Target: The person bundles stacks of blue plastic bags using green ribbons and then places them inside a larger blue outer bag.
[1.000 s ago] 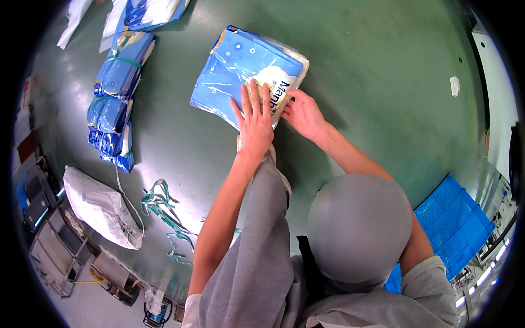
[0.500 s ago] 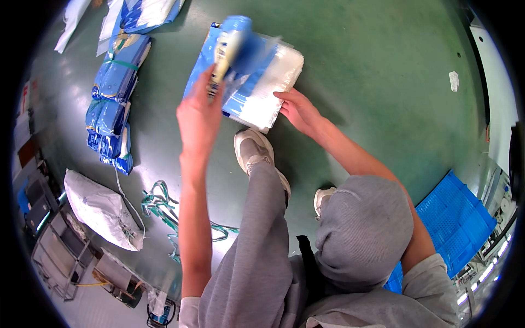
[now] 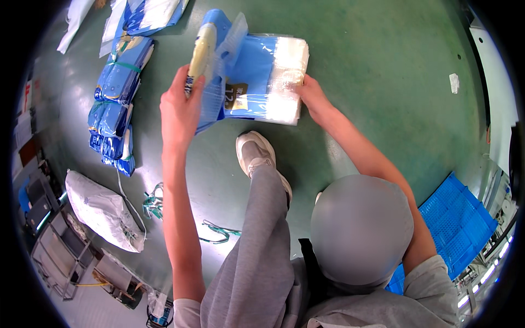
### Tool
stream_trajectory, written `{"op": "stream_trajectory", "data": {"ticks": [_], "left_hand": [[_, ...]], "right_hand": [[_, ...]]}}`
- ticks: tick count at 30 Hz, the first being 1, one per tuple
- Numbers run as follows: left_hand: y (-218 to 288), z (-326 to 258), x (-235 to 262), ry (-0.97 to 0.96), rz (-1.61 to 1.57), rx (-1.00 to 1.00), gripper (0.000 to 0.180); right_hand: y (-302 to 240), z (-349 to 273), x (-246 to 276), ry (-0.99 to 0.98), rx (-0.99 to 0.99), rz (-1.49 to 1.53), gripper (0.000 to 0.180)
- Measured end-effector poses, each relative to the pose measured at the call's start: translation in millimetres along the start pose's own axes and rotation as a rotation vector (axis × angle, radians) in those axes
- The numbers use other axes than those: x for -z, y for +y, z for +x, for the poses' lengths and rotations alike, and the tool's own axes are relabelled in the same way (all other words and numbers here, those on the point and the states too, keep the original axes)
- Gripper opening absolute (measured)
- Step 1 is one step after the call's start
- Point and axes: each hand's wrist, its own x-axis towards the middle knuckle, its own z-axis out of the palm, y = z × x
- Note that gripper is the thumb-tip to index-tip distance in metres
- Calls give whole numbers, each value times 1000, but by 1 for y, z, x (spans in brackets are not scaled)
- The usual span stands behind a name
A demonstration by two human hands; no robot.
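Left hand [image 3: 176,109] is found pinching the raised flap [image 3: 203,46] of the blue plastic stack [image 3: 251,63] at twelve o'clock, its white end [image 3: 289,60] pinched by the right hand [image 3: 318,103] at one o'clock, folding or unfolding being judged in hand and flap control called for next.

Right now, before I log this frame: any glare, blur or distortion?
Head view: glare whitens the floor near the straps and washes out the pale end of the held bags; head view: right knee looks smeared, cloth weave lost; head view: fisheye blackens the corners and bows the white panel at right.
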Motion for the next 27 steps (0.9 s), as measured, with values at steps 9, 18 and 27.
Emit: {"op": "stream_trajectory", "data": {"ticks": [9, 18, 27], "left_hand": [[12, -26, -80, 2, -65, -75, 37], [-23, -10, -20, 52, -114, 52, 31], [-81, -9, -20, 311, 693, -203, 63]], "right_hand": [[-4, 2, 3, 67, -62, -14, 38], [-7, -4, 10, 67, -67, 63, 42], [15, -2, 8, 142, -49, -52, 43]]}}
